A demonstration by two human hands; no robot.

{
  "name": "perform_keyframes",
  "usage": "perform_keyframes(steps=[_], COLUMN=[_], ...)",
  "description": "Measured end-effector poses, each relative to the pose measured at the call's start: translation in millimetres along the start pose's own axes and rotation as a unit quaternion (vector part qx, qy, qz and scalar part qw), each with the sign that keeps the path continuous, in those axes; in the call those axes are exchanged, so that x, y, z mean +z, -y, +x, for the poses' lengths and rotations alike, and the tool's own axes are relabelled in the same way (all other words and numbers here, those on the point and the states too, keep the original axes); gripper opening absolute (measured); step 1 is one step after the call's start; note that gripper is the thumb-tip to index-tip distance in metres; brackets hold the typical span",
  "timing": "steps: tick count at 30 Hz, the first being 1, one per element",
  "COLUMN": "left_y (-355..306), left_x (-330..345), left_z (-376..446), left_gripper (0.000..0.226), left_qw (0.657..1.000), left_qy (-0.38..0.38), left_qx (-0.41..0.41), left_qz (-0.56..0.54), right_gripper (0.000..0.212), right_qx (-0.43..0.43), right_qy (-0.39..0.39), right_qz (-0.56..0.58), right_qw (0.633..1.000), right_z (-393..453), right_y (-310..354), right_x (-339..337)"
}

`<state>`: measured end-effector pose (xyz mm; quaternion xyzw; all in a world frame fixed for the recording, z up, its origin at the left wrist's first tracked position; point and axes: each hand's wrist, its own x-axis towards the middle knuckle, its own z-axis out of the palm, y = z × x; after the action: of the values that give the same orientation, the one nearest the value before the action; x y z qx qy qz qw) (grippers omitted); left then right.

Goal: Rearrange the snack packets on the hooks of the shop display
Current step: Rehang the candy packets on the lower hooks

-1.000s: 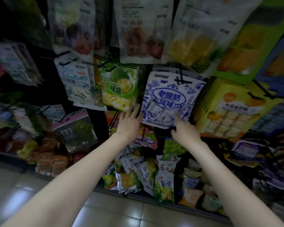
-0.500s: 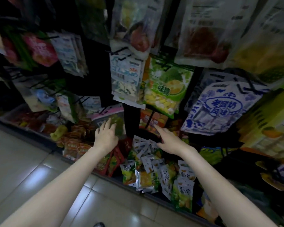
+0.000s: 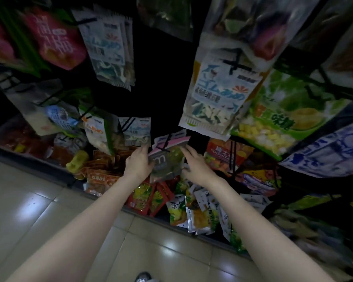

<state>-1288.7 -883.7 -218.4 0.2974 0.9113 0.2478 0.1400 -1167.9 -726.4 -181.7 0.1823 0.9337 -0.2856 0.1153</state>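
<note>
Reaching low on the rack, I have both hands at the grey packet with the pink header (image 3: 167,159), which hangs on a black hook (image 3: 165,143) in the lower row. My left hand (image 3: 138,163) sits at its left edge and my right hand (image 3: 196,166) at its right edge, fingers extended and slightly spread against the film rather than pinched on it; whether the thumbs have closed behind it I cannot tell. To do this well, I judge I should grip near the header, keep the packet level, and draw it straight along the hook so the punched hole does not tear. Below my wrists, loose red and green sachets (image 3: 151,197) crowd the bottom tray and could snag. Just right hangs an orange packet (image 3: 222,157); just left, a small blue-white packet (image 3: 136,131). Further up, a large white-blue packet (image 3: 216,96) overhangs the spot, limiting any upward lift.
</note>
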Motion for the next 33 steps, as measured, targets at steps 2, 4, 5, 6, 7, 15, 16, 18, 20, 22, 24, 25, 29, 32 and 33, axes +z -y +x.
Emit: perform_keyframes(steps=[2,4,5,6,7,15,16,18,20,22,24,25,29,32,33], left_y=[6.4,10.4,11.8,13.1,13.7,16.4,19.1,27.2,32.7,32.2,29.6,29.6,28.5,27.8,27.0], left_x=[5.9,12.9,17.1,21.8,25.8,46.2,42.1,32.7,25.5,23.6,23.8,24.1,19.6,12.9,9.7], left_z=[13.5,20.9,21.6,21.0,18.4,6.3,8.3,16.4,28.2,36.9,40.7,42.8,51.2,53.3,52.1], left_gripper=[0.056,0.047,0.042,0.038,0.035,0.030,0.031,0.033,0.035,0.029,0.023,0.023,0.021,0.021,0.020], left_qw=[1.000,1.000,0.999,0.997,0.995,0.984,0.983,0.979,0.983,0.984,0.982,0.981,0.977,0.974,0.971], left_qy=[0.003,-0.004,-0.016,-0.027,-0.032,-0.043,-0.079,-0.124,-0.117,-0.085,-0.083,-0.088,-0.067,-0.045,-0.030], left_qx=[-0.010,0.003,0.021,0.044,0.069,0.112,0.083,0.034,0.019,0.046,0.047,0.035,-0.026,-0.045,-0.039], left_qz=[-0.007,-0.017,-0.032,-0.053,-0.071,-0.131,-0.145,-0.158,-0.143,-0.150,-0.162,-0.168,-0.202,-0.217,-0.233], right_gripper=[0.073,0.075,0.077,0.079,0.082,0.078,0.076,0.074,0.073,0.071,0.069,0.069,0.071,0.068,0.068], right_qx=[0.004,0.007,0.006,0.004,0.000,-0.058,-0.059,-0.061,-0.057,-0.045,-0.033,-0.027,-0.012,0.007,0.012], right_qy=[0.006,0.013,0.014,0.014,0.013,0.006,0.004,-0.020,-0.042,-0.055,-0.067,-0.068,-0.065,-0.039,-0.027], right_qz=[-0.001,0.005,0.011,0.015,0.015,-0.088,-0.098,-0.109,-0.134,-0.148,-0.143,-0.139,-0.125,-0.116,-0.106], right_qw=[1.000,1.000,1.000,1.000,1.000,0.994,0.993,0.992,0.988,0.986,0.987,0.988,0.990,0.993,0.994], right_z=[14.5,24.6,28.3,31.7,35.3,79.4,83.1,88.2,90.8,90.7,89.6,88.8,83.1,81.0,80.5], right_y=[0.4,-2.7,-4.6,-6.5,-8.2,-25.4,-25.7,-26.1,-27.9,-28.5,-27.6,-27.6,-28.8,-29.5,-29.3], right_x=[5.3,8.4,9.5,9.6,9.2,5.6,4.6,2.5,2.7,6.2,11.9,14.6,17.3,14.4,13.5])
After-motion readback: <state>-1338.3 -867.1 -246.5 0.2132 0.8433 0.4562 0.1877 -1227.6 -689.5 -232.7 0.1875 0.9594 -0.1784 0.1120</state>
